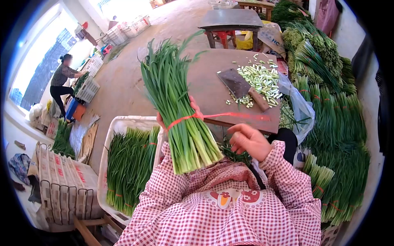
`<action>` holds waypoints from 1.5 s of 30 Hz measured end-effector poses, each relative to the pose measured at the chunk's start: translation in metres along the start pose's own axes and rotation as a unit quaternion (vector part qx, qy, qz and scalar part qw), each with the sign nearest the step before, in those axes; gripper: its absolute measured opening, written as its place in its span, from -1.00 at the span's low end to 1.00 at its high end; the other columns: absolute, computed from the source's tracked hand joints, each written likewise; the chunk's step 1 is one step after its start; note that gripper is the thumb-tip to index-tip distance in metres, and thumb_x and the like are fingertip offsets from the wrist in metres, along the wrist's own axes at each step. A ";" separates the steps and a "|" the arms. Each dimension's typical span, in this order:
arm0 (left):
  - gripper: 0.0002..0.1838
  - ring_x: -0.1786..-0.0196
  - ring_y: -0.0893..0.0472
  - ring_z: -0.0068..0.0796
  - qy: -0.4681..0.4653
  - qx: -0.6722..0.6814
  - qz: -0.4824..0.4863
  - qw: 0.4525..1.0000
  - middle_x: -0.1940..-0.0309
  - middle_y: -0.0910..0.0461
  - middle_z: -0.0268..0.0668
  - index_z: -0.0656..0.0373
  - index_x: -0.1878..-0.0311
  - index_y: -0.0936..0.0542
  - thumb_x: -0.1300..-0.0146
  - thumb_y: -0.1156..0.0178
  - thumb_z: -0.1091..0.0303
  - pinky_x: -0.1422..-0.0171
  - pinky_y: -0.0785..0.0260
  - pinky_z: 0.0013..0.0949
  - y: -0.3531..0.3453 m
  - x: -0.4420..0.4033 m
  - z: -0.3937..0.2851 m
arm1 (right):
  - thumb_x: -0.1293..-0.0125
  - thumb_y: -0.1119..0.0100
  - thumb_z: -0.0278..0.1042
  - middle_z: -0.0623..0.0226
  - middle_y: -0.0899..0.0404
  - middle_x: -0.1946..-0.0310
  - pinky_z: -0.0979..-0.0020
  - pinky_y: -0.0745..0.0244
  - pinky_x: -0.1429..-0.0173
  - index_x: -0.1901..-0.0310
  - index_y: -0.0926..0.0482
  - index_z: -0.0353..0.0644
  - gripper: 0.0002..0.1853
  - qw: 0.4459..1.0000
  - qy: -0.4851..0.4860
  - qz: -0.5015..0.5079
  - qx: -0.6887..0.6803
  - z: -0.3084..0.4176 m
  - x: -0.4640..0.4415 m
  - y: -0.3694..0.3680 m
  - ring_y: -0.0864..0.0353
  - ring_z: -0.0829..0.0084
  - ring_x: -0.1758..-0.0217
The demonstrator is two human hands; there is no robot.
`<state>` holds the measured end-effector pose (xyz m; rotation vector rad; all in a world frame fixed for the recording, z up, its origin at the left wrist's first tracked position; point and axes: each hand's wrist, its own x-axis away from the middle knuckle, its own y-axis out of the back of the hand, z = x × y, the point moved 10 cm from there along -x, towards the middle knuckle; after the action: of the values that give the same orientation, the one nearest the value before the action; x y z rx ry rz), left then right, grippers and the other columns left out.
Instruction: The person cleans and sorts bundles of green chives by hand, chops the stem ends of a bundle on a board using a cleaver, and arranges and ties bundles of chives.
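My left hand [195, 108] is wrapped round a bunch of garlic chives [176, 106] from behind, its fingers showing at the sides. The bunch is tilted, with green leaves at the top and pale cut ends toward my lap. A red tie strip [182, 119] circles its lower half, and a loose, blurred length of it stretches to the right. Just below that loose length, my right hand [250, 141] hovers with fingers loosely bent and apart, holding nothing visible.
A brown table [213, 94] carries a cleaver [234, 82] and chopped stem ends [260, 80]. A white crate [107, 164] of tied chives stands at left. More bundles [336, 123] are piled at right. Another person [63, 82] bends over a crate at far left.
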<state>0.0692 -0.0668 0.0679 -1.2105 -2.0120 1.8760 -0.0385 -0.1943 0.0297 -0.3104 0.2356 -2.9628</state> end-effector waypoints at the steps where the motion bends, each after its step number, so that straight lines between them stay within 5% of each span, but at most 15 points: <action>1: -0.09 -0.16 -0.41 -0.21 -0.020 0.048 -0.012 0.999 -0.22 -0.31 -0.12 0.20 -0.32 -0.23 -0.02 -0.17 -0.25 -0.26 -0.26 -0.10 0.000 -0.002 0.001 | -0.37 -0.06 -0.27 0.43 -0.49 0.31 0.60 -0.42 0.22 0.01 -0.43 -0.28 -0.72 0.998 0.061 -0.013 -0.013 0.006 -0.001 0.008 -0.48 0.65 0.30; 7: -0.14 -0.14 -0.41 -0.21 -0.033 0.085 -0.092 0.992 -0.15 -0.38 -0.13 0.17 -0.27 -0.29 -0.02 -0.13 -0.27 -0.23 -0.27 -0.10 0.003 -0.016 0.012 | -0.31 -0.08 -0.54 0.45 -0.47 0.38 0.60 -0.39 0.31 0.15 -0.46 -0.24 -0.90 0.947 0.316 -0.031 0.048 0.060 0.032 -0.020 -0.42 0.70 0.40; 10: -0.18 -0.14 -0.41 -0.20 -0.066 0.112 -0.132 0.983 -0.14 -0.39 -0.13 0.16 -0.25 -0.32 -0.01 -0.21 -0.17 -0.26 -0.27 -0.10 -0.012 -0.021 0.013 | -0.27 -0.12 -0.54 0.43 -0.48 0.36 0.59 -0.42 0.27 0.10 -0.46 -0.24 -0.82 0.984 0.164 -0.068 -0.028 0.045 0.033 -0.002 -0.46 0.67 0.38; 12: -0.21 -0.14 -0.41 -0.18 -0.179 0.099 -0.190 0.960 -0.13 -0.39 -0.12 0.15 -0.25 -0.32 0.01 -0.30 -0.06 -0.31 -0.26 -0.10 -0.006 -0.021 0.000 | -0.26 -0.14 -0.53 0.42 -0.48 0.36 0.60 -0.43 0.28 0.03 -0.45 -0.25 -0.75 0.970 0.223 -0.093 -0.034 0.056 0.031 0.009 -0.48 0.65 0.39; 16: -0.18 -0.19 -0.38 -0.12 -0.101 0.047 -0.200 0.973 -0.19 -0.35 -0.07 0.14 -0.31 -0.26 -0.08 -0.18 -0.15 -0.33 -0.24 -0.06 0.005 -0.018 -0.007 | -0.23 -0.18 -0.51 0.44 -0.52 0.44 0.59 -0.46 0.31 -0.01 -0.45 -0.27 -0.70 0.913 0.389 -0.124 0.025 0.125 0.043 -0.003 -0.51 0.61 0.42; 18: -0.17 -0.23 -0.35 -0.05 -0.045 0.103 -0.157 0.981 -0.21 -0.32 0.03 0.31 -0.29 -0.25 -0.15 -0.05 -0.20 -0.35 -0.19 0.01 -0.002 -0.015 0.000 | -0.15 -0.26 -0.53 0.37 -0.55 0.42 0.57 -0.47 0.30 0.12 -0.51 -0.30 -0.75 0.925 0.373 -0.067 0.025 0.131 0.035 -0.014 -0.54 0.60 0.41; 21: -0.19 -0.26 -0.34 0.03 -0.055 -0.129 -0.056 0.988 -0.21 -0.35 0.07 0.33 -0.22 -0.36 -0.18 0.08 -0.26 -0.36 -0.17 0.09 -0.007 -0.021 -0.037 | -0.16 -0.24 -0.58 0.35 -0.57 0.46 0.59 -0.45 0.35 0.28 -0.54 -0.31 -0.90 0.904 0.398 -0.074 0.140 0.138 0.055 -0.012 -0.51 0.66 0.43; 26: -0.30 -0.17 -0.46 -0.06 -0.216 -0.198 -0.208 0.933 -0.09 -0.50 -0.13 0.11 -0.18 -0.46 -0.17 0.05 -0.26 -0.28 -0.29 0.06 -0.022 -0.011 -0.068 | -0.21 -0.20 -0.57 0.40 -0.55 0.49 0.64 -0.39 0.41 0.31 -0.52 -0.32 -0.95 0.957 0.268 -0.109 -0.003 0.098 0.037 0.002 -0.46 0.73 0.49; 28: -0.29 -0.16 -0.46 -0.07 -0.226 -0.203 -0.224 0.926 -0.09 -0.50 -0.12 0.12 -0.17 -0.45 -0.16 0.04 -0.26 -0.28 -0.29 0.03 -0.031 -0.006 -0.067 | -0.19 -0.23 -0.53 0.39 -0.52 0.56 0.62 -0.32 0.49 0.38 -0.52 -0.32 -0.92 0.953 0.281 -0.114 -0.018 0.107 0.037 -0.002 -0.40 0.71 0.56; 30: -0.22 -0.14 -0.46 -0.01 -0.181 -0.256 -0.237 0.920 -0.09 -0.48 -0.05 0.19 -0.20 -0.42 -0.15 0.12 -0.31 -0.28 -0.27 0.06 -0.045 -0.006 -0.057 | -0.16 -0.26 -0.48 0.39 -0.42 0.68 0.56 -0.20 0.57 0.49 -0.50 -0.28 -0.85 0.893 0.378 -0.159 0.184 0.139 0.050 -0.014 -0.31 0.68 0.64; 31: -0.19 -0.14 -0.45 0.02 -0.102 -0.046 -0.071 0.991 -0.10 -0.47 -0.03 0.21 -0.21 -0.40 -0.15 0.16 -0.32 -0.29 -0.26 0.08 -0.059 -0.012 -0.038 | -0.13 -0.27 -0.46 0.39 -0.29 0.76 0.49 -0.07 0.61 0.59 -0.45 -0.24 -0.78 0.885 0.407 -0.156 0.163 0.143 0.050 -0.017 -0.21 0.64 0.70; 32: -0.22 -0.11 -0.48 0.00 -0.143 -0.091 -0.135 0.976 -0.06 -0.49 -0.03 0.23 -0.16 -0.43 -0.15 0.13 -0.30 -0.26 -0.30 0.06 -0.047 -0.006 -0.048 | -0.13 -0.23 -0.50 0.40 -0.24 0.76 0.48 -0.03 0.62 0.62 -0.39 -0.23 -0.75 0.873 0.432 -0.135 0.182 0.148 0.052 -0.024 -0.17 0.63 0.70; 37: -0.29 0.01 -0.53 -0.13 -0.127 -0.082 -0.155 0.976 0.05 -0.51 -0.03 0.28 -0.13 -0.40 -0.14 -0.06 -0.18 -0.12 -0.42 -0.04 -0.071 0.014 -0.054 | -0.33 -0.07 -0.43 0.60 -0.33 0.71 0.67 -0.12 0.59 0.51 -0.42 -0.20 -0.78 0.995 0.095 0.008 0.038 0.024 -0.008 -0.010 -0.26 0.79 0.67; 40: -0.35 0.01 -0.55 -0.13 -0.066 -0.151 -0.199 0.966 0.06 -0.54 0.00 0.29 -0.12 -0.42 -0.17 -0.07 -0.10 -0.12 -0.43 -0.07 -0.063 0.034 -0.070 | -0.31 -0.10 -0.35 0.46 -0.49 0.51 0.63 -0.34 0.50 0.20 -0.48 -0.23 -0.87 0.991 -0.058 0.116 0.042 -0.047 -0.007 -0.022 -0.45 0.67 0.56; 45: -0.53 0.23 -0.66 -0.25 0.162 -0.431 -0.279 0.843 0.20 -0.63 -0.05 0.38 0.01 -0.52 -0.14 -0.12 0.18 0.06 -0.55 -0.23 -0.046 0.095 -0.088 | -0.18 -0.31 -0.16 0.19 -0.57 0.21 0.41 -0.51 0.21 -0.17 -0.37 -0.22 -0.43 0.933 -0.130 0.315 -0.116 -0.084 0.000 -0.091 -0.59 0.36 0.20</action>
<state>0.0367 0.0648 0.0890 -0.8045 -2.6550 0.4347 -0.0685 -0.0936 -0.0357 -0.5351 0.5371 -2.2349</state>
